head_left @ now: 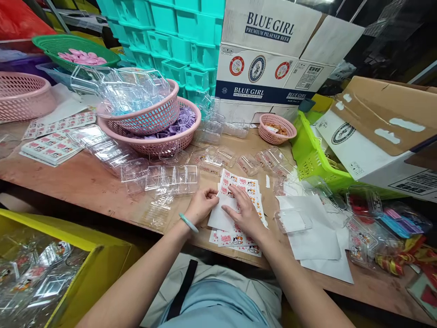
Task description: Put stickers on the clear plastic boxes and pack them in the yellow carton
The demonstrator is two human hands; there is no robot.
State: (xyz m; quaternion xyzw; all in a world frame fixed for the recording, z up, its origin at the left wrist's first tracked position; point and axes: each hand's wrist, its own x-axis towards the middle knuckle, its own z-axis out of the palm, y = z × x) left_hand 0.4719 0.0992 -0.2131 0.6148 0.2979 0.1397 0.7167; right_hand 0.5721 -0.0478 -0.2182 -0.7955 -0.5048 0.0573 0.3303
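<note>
At the far left of the frame I can see a pink basket, with a green basket of pink pieces beside it and, below, a sticker stack. A yellow box of clear packs fills the lower left. Next come two nested pink baskets, the upper heaped with clear cases, the lower holding purple bits, and turquoise crates rise behind. Near the centre, the left hand has its fingers curled together at the left edge of the sticker sheets; I can't tell whether it grips anything. The right hand, fingers extended, rests on those sheets. Behind stands a white carton, then a small pink basket. White papers lie right of the hands, a lime basket behind them, and a red-and-gold ribbon at the lower right.
</note>
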